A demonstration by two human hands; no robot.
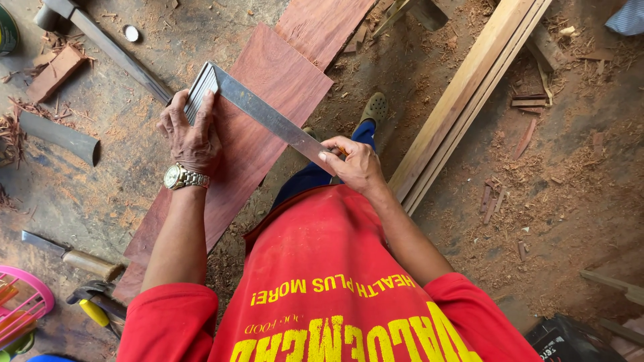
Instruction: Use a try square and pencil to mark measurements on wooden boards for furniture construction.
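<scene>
— As you look from the left edge, what lies on the floor there?

— Sawdust and shavings everywhere. At the far left a pink plastic basket sits in the corner, and beside it a chisel with a wooden handle and a yellow-handled tool. Higher up lie a short dark curved offcut, a small reddish block and a long grey bar running up towards the top left corner.

— And the left hand?

— The left hand, with a metal wristwatch on the wrist, presses flat on the ribbed stock of a steel try square, fingers spread over it, holding it against the edge of a reddish-brown board. That board lies slanted on the floor, from the lower left up towards the top middle, with a second reddish plank just beyond it.

— Where does the blade of the square go?

— It runs across the board, down and to the right, to the far edge. There the right hand is closed round something thin and orange, held at the blade's end; I cannot tell what it is, most of it is hidden in the fingers.

— What else is there further right?

— The person's red shirt fills the bottom middle, and a foot in a greenish shoe stands beside the board. To the right, pale long timber lengths lie stacked together, slanting up to the top edge, with wood scraps scattered on the dirt beyond.
</scene>
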